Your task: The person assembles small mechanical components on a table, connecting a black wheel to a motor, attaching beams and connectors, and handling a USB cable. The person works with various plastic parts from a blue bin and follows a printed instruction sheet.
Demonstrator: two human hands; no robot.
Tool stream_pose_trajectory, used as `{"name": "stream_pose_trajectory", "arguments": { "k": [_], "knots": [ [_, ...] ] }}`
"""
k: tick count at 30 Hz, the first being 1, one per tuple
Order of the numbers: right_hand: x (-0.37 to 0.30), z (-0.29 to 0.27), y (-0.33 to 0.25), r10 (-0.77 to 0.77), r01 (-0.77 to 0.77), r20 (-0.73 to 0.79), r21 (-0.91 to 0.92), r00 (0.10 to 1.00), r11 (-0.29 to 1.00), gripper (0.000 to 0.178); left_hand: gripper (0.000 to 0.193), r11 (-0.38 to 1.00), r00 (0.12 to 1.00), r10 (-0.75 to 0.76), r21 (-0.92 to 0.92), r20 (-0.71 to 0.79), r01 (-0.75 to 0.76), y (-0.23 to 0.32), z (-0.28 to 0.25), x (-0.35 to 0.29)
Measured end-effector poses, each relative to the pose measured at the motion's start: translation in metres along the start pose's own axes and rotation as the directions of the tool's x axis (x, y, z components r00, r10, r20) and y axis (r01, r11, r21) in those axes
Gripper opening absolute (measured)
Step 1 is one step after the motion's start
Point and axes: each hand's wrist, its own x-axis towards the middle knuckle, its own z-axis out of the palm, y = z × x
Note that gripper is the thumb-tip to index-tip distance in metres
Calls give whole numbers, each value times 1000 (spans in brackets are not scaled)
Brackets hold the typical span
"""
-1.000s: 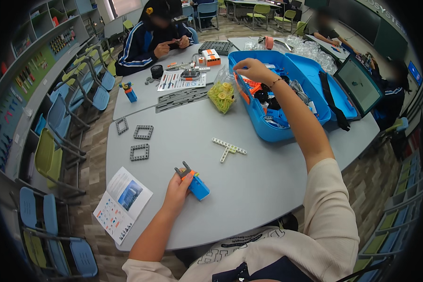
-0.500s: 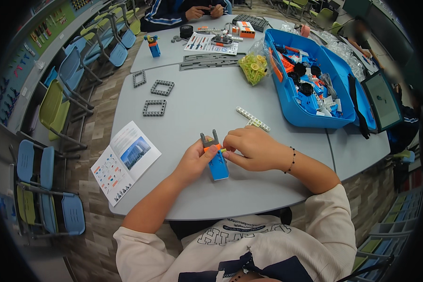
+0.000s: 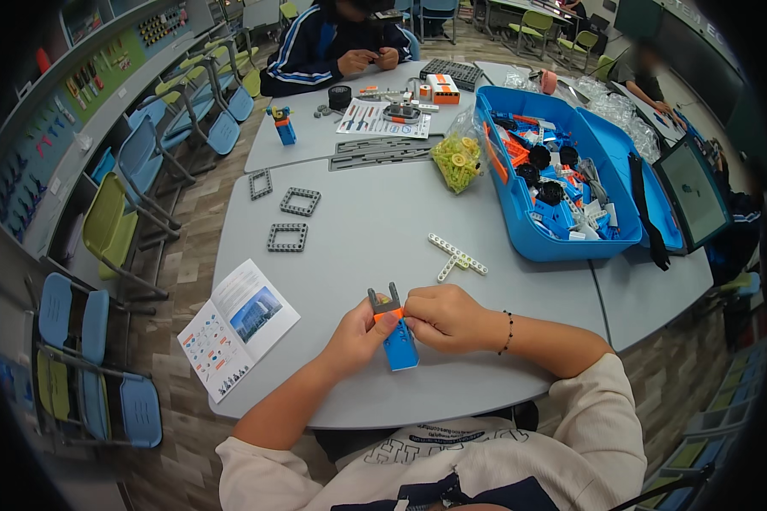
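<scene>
Both hands meet at the lower middle of the frame, right over the near edge of the grey bench (image 3: 375,230). The left hand (image 3: 358,334) is curled around a small blue block (image 3: 398,343) from the left, thumb and fingers gripping it. The right hand (image 3: 445,318) is closed on the same piece from the right, fingertips pinched near the orange band at its upper end.

The block's long axis runs roughly up-down in the frame, tilted a bit so the bottom end leans right. Its top end has a grey forked bit (image 3: 383,300) with two prongs pointing up toward the far side of the bench, while the plain blue end points back at the person.

Just above the hands, a little right, sits a white cross-shaped beam piece (image 3: 456,256), lying diagonal, not touching either hand. Lower left there's an open instruction booklet (image 3: 237,328). Upper left of center are three grey square frames (image 3: 287,238). Upper right is a big blue parts bin (image 3: 554,183) full of bits, with a clear bag of yellow-green parts (image 3: 458,157) just to its left. Another person sits at the top of the frame at a second bench.
</scene>
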Motion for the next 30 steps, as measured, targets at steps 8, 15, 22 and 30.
{"name": "stream_pose_trajectory", "arguments": {
  "k": [8,15,22,30],
  "knots": [
    [-3,5,3,-3,10,-60,108,998,994,11,38,994,994,103,31,23,-104,4,-2,-5],
    [-8,-85,33,558,-260,-133,781,819,568,25,32,967,897,214,-46,-387,-250,22,-36,-9],
    [7,-146,48,247,-399,-498,-225,831,889,22,30,994,967,33,110,-255,-5,-8,-31,14],
    [56,-204,151,422,-562,-404,-738,812,374,19,31,961,954,18,269,-301,66,-14,-34,22]
  ]
}}
